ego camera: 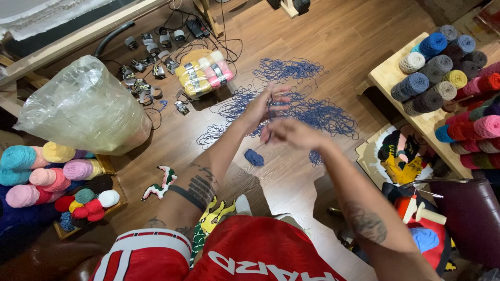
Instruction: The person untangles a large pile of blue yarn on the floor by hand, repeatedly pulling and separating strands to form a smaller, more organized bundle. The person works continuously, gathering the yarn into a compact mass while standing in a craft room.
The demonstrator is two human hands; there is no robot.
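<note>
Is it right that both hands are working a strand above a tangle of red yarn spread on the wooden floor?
Not quite: the head view shows the tangle of yarn is blue, not red. The left hand and right hand are raised above it, over the wooden floor.

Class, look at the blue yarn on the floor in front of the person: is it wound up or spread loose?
Mostly spread loose: the blue yarn sprawls in tangled loops across the wooden floor. Only a small blue ball is wound, lying below the hands.
</note>
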